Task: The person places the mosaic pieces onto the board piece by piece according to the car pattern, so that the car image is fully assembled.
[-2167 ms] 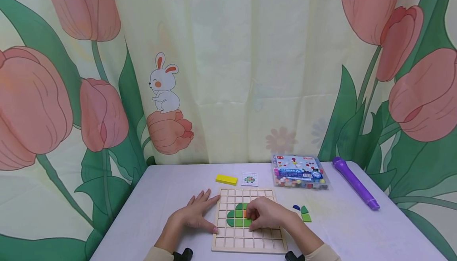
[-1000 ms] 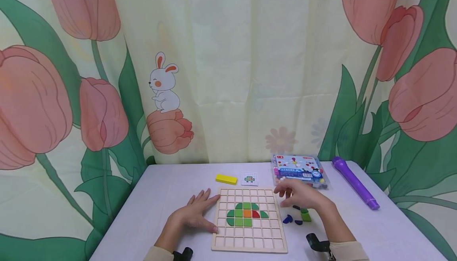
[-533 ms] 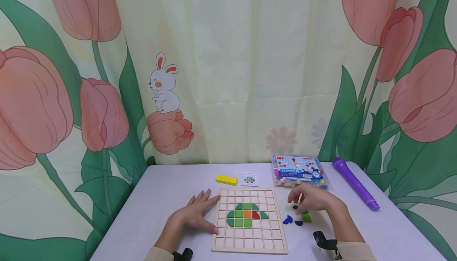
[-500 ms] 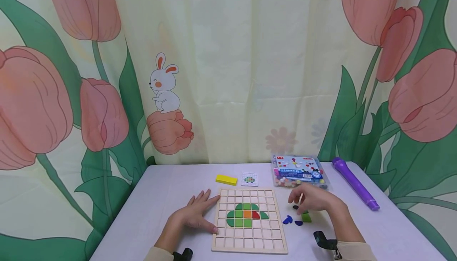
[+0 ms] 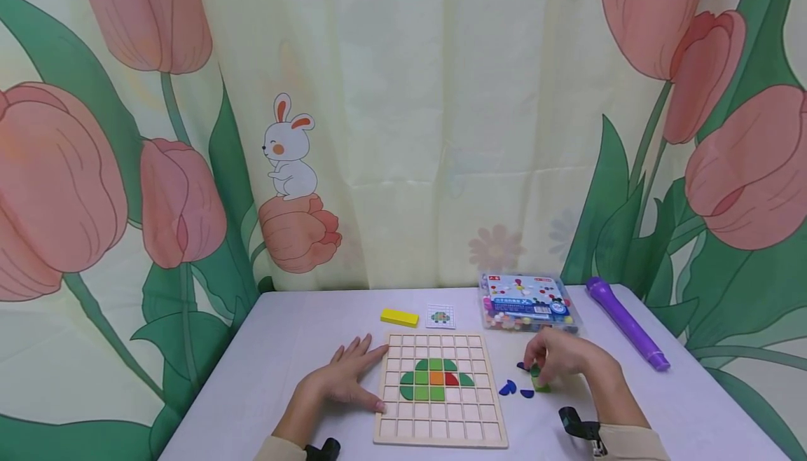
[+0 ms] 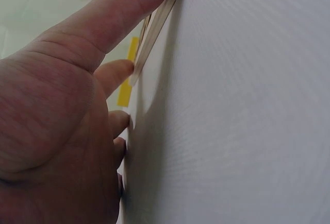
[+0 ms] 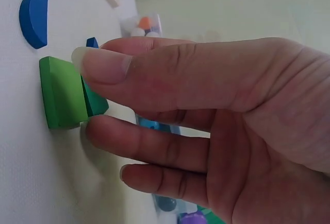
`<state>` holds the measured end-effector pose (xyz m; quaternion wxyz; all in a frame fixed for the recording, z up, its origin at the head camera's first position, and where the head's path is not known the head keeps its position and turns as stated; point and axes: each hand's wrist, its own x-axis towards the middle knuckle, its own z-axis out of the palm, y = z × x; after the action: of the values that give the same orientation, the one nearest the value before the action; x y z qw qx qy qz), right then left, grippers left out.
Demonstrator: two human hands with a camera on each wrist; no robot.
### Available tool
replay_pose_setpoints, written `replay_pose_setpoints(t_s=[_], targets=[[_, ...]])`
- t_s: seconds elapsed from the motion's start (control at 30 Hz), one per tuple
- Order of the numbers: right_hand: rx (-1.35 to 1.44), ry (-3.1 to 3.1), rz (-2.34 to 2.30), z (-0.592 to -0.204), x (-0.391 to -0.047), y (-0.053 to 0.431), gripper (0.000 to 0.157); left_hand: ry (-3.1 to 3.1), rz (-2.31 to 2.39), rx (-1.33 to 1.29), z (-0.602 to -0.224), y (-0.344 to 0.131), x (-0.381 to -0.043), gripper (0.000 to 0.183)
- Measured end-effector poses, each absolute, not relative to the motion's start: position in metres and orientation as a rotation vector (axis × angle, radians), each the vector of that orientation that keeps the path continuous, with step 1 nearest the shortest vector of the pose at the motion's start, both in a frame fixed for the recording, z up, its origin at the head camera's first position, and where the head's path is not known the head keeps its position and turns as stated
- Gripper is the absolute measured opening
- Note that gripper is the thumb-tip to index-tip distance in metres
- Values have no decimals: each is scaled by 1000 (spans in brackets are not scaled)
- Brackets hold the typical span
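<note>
My left hand (image 5: 343,377) rests with spread fingers at the left side of a wooden grid board (image 5: 441,429); thumb and index finger touch its edge. On the board lie light green squares (image 5: 421,392), dark green rounded pieces (image 5: 407,378), an orange square (image 5: 436,377) and a red piece (image 5: 451,379). My right hand (image 5: 561,354) is low over loose pieces right of the board. Its thumb and fingers reach around a dark green quarter-round piece (image 7: 95,100), beside a light green square (image 7: 64,90). The thumb overlaps both in the right wrist view.
Several dark blue half-round pieces (image 5: 527,394) lie near the right hand. Behind the board are a yellow block (image 5: 400,317) and a small pattern card (image 5: 440,316). A clear box (image 5: 531,300) of colourful beads and a purple stick (image 5: 627,324) stand back right.
My right hand has left the board and moved right, down to the loose green pieces. The red piece and blue pieces it had covered now show. The left hand stays in place.
</note>
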<state>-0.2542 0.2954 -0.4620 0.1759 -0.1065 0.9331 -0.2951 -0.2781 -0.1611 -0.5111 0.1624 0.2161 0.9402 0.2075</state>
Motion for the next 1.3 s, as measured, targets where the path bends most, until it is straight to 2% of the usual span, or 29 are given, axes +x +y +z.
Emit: replay_pose_setpoints(t_s=[0.63, 1.3], targets=[[-158, 2631, -795, -468, -255, 287, 25, 2688, 594, 624, -511, -162, -278, 113], [-213, 2635, -787, -467, -253, 281, 26, 2685, 614, 606, -512, -160, -277, 114]])
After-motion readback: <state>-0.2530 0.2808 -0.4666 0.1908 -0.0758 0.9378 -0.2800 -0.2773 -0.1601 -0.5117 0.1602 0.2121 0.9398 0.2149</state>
